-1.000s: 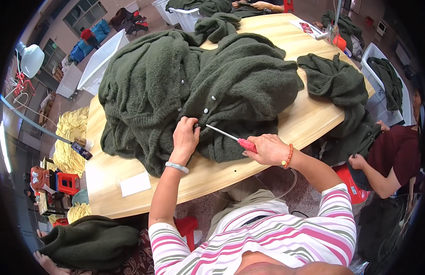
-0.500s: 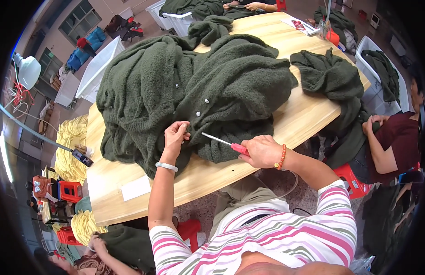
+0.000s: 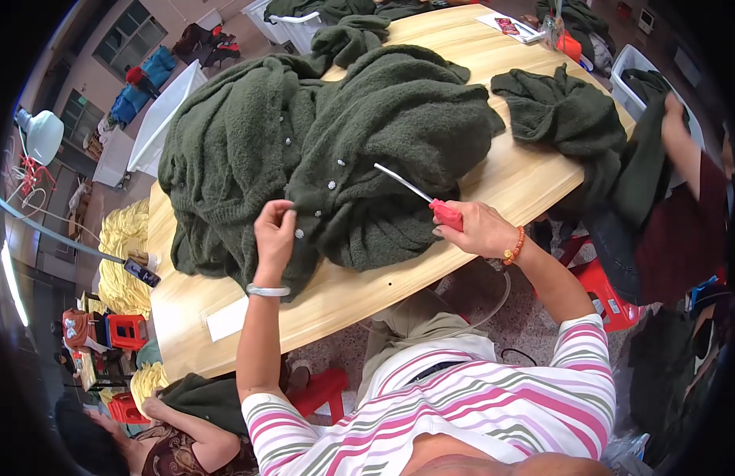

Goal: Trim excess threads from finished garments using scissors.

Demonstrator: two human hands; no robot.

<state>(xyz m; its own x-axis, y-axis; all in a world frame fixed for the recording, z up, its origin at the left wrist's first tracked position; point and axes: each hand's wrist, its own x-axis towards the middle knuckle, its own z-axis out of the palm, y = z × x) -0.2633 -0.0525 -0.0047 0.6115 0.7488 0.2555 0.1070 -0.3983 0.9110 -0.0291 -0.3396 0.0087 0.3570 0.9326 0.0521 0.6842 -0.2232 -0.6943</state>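
Dark green fuzzy knit cardigans (image 3: 399, 127) lie in a thick heap before me, with whitish buttons (image 3: 331, 185) running down one front edge. My left hand (image 3: 274, 238) is closed in a pinch at the knit's near edge, left of the lower buttons. In my right hand (image 3: 480, 228) is a red-handled tool (image 3: 447, 214) with a slim metal rod. The rod points up and left, its tip over or just above the knit; I cannot tell whether they touch. A clear tube (image 3: 498, 305) hangs below my right wrist.
The heap is on a pale wooden table (image 3: 542, 186), with a white paper (image 3: 227, 320) at its near left edge. Another green garment (image 3: 558, 111) drapes off the right side. White bins (image 3: 165, 119) stand around. People work at right and lower left, near red stools (image 3: 613, 301).
My right hand has moved rightward, and the tool's tip has swung up and away from my left hand. More buttons now show. The person at right has raised a green garment.
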